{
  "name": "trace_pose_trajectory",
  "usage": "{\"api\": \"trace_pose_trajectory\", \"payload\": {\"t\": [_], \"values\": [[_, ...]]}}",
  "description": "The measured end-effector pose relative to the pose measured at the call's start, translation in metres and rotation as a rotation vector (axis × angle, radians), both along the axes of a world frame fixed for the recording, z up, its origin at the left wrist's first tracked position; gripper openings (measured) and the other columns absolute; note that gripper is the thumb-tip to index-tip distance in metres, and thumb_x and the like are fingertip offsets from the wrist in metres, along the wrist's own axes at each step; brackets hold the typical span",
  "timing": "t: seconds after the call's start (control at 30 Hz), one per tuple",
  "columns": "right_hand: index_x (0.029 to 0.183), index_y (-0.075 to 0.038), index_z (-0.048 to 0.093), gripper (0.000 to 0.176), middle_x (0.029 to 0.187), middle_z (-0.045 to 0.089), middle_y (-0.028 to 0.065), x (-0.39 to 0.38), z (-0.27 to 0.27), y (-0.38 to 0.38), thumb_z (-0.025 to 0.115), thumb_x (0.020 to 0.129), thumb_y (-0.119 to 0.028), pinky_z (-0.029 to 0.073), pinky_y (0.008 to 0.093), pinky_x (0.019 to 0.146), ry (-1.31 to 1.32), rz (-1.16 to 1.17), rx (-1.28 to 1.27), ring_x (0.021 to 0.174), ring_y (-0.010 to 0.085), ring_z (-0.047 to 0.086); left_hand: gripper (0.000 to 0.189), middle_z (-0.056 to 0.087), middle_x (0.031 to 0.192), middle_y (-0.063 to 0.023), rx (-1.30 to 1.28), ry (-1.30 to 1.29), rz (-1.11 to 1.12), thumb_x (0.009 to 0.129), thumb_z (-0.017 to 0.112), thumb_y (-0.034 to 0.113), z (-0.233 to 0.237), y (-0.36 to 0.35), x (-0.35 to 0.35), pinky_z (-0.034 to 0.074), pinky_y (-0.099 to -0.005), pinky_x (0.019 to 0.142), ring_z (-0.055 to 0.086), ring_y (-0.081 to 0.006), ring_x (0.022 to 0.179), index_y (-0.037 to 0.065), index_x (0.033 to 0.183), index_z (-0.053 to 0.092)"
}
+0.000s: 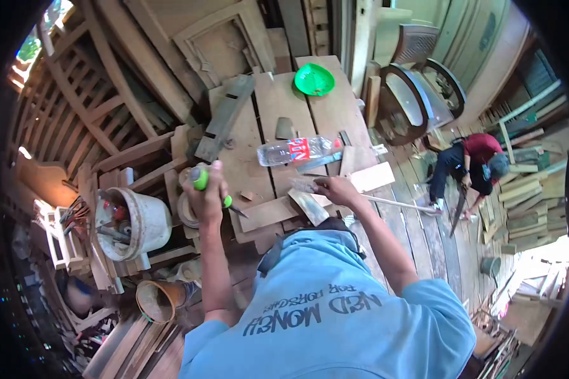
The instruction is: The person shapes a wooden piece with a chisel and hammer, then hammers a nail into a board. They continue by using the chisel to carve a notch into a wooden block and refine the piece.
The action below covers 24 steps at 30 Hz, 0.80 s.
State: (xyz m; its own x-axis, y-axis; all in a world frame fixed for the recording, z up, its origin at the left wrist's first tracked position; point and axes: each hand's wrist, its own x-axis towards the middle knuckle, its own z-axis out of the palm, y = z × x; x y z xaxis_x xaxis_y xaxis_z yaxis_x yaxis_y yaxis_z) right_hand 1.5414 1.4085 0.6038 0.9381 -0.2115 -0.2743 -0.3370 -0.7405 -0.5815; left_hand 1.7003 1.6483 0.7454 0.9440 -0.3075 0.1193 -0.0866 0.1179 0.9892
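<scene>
My left hand (207,194) is wrapped round a green-handled tool (200,178), whose short dark pointed blade angles down toward the workbench. My right hand (339,190) is closed over the near part of the bench, its fingers pinched together. A crinkled, see-through piece of plastic (303,184) lies right at those fingertips; I cannot tell what they grip. Close by are a flat board (269,216) and a pale offcut (308,207). Beyond the hands, a clear plastic bottle (291,151) with a red label lies on its side.
A green dish (314,80) sits on the far end of the workbench (278,101). Left of me stand a white bucket (148,221) of tools and an orange bucket (155,302). To the right, a person (474,161) bends over with a handsaw (458,211), near stacked wood (528,208).
</scene>
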Motion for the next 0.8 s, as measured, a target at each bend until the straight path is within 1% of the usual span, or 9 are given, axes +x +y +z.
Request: {"api": "trace_pose_trajectory", "payload": {"t": [0.07,0.13,0.23,0.33,0.37,0.43,0.53,0.67,0.8], "values": [[0.110,-0.014,0.062,0.036,0.092,0.065,0.0175,-0.017,-0.079,-0.011,0.051,0.088,-0.040,0.048,0.0441,0.073,0.065,0.051,0.036,0.086,0.0357,0.061,0.027,0.043,0.049,0.0008,-0.108,0.036,0.027,0.085,0.059,0.015,-0.019,-0.006,0.001,0.032,-0.0231,0.037,0.040,-0.0076,0.039,0.007,0.063,0.044],[0.110,-0.016,0.062,0.035,0.093,0.065,0.0162,-0.028,-0.104,-0.004,0.052,0.088,-0.041,0.048,0.0439,0.073,0.115,0.039,-0.004,0.086,0.0352,0.061,0.026,0.043,0.051,-0.0004,-0.351,0.006,0.126,0.085,0.059,0.014,-0.038,-0.014,-0.002,0.032,-0.0223,0.038,0.041,-0.0084,0.040,0.007,0.065,0.044],[0.114,-0.018,0.060,0.035,0.092,0.064,0.0181,-0.034,-0.129,0.006,0.053,0.087,-0.039,0.047,0.0443,0.074,0.060,-0.011,0.006,0.087,0.0352,0.061,0.018,0.044,0.055,-0.0006,-0.486,-0.036,0.048,0.082,0.059,0.009,-0.093,-0.026,-0.003,0.035,-0.0238,0.040,0.042,-0.0082,0.044,0.006,0.069,0.046],[0.113,-0.014,0.057,0.034,0.091,0.059,0.0206,-0.035,-0.140,0.017,0.054,0.087,-0.036,0.046,0.0451,0.075,-0.002,-0.072,0.009,0.089,0.0368,0.059,0.015,0.044,0.057,-0.0001,-0.485,0.074,-0.010,0.080,0.057,0.004,-0.133,-0.048,-0.017,0.035,-0.0246,0.041,0.043,-0.0083,0.044,0.007,0.070,0.046],[0.108,-0.011,0.056,0.033,0.091,0.058,0.0207,-0.035,-0.146,0.019,0.055,0.086,-0.036,0.046,0.0455,0.074,-0.033,-0.086,0.019,0.089,0.0375,0.058,0.016,0.045,0.056,0.0001,-0.417,0.057,-0.084,0.080,0.057,0.005,-0.157,-0.051,-0.015,0.035,-0.0248,0.040,0.042,-0.0079,0.044,0.008,0.070,0.045],[0.095,-0.004,0.053,0.032,0.088,0.058,0.0209,-0.033,-0.147,0.023,0.058,0.084,-0.034,0.045,0.0463,0.073,-0.085,-0.118,0.026,0.086,0.0391,0.057,0.018,0.044,0.052,0.0000,-0.390,0.078,-0.140,0.080,0.056,0.005,-0.169,-0.063,-0.025,0.034,-0.0247,0.038,0.041,-0.0075,0.041,0.007,0.066,0.044],[0.094,-0.003,0.052,0.033,0.087,0.058,0.0210,-0.031,-0.153,0.021,0.059,0.084,-0.034,0.044,0.0463,0.073,-0.089,-0.107,0.027,0.086,0.0397,0.057,0.021,0.044,0.051,-0.0003,-0.343,0.088,-0.264,0.080,0.055,0.006,-0.201,-0.070,-0.023,0.034,-0.0245,0.038,0.041,-0.0077,0.039,0.006,0.063,0.042],[0.093,-0.002,0.052,0.034,0.085,0.059,0.0217,-0.031,-0.151,0.021,0.059,0.083,-0.034,0.045,0.0465,0.073,-0.056,-0.147,0.035,0.085,0.0402,0.057,0.024,0.043,0.050,-0.0008,-0.342,0.103,-0.404,0.079,0.054,0.006,-0.203,-0.079,-0.022,0.034,-0.0242,0.038,0.040,-0.0083,0.039,0.006,0.059,0.041],[0.095,-0.003,0.051,0.032,0.091,0.059,0.0233,-0.030,-0.153,0.022,0.058,0.083,-0.033,0.045,0.0486,0.076,-0.018,-0.115,0.031,0.088,0.0407,0.058,0.021,0.043,0.053,-0.0018,-0.356,0.098,-0.557,0.078,0.055,0.006,-0.207,-0.086,-0.020,0.034,-0.0245,0.038,0.041,-0.0089,0.040,0.005,0.062,0.042]]}}
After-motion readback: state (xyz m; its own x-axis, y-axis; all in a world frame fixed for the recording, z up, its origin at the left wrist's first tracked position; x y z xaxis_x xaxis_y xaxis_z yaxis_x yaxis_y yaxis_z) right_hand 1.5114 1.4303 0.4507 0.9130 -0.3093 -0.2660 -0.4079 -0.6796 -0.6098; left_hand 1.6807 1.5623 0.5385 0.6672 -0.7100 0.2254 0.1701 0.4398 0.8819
